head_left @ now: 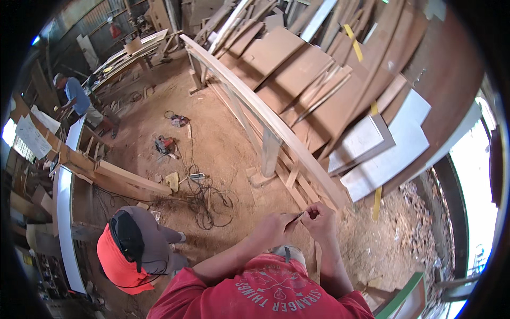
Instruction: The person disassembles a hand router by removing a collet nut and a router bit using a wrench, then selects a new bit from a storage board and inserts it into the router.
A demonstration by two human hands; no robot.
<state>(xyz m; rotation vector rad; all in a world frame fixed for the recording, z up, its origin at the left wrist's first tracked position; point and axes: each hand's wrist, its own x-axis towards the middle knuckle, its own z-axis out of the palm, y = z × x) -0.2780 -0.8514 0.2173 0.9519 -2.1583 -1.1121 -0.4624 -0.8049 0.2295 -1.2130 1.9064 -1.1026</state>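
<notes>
My left hand point(274, 229) and my right hand point(321, 220) are raised close together in front of my chest, both with curled fingers. A small, thin dark thing point(295, 217) shows between them, pinched at the left fingertips and reaching toward the right ones. It is too small to name. The right fingers are bent in toward the thumb, and what they hold, if anything, is hidden. Just beyond my hands is the near end of a long pale wooden beam point(276, 122), which runs away to the far left on upright supports.
Wooden panels and boards point(276, 58) lean along the right. Tangled cables point(204, 199) and a red power tool point(166, 144) lie on the dusty floor. A person in an orange cap point(119, 250) is close on my left; another in a blue shirt point(78, 97) works farther back.
</notes>
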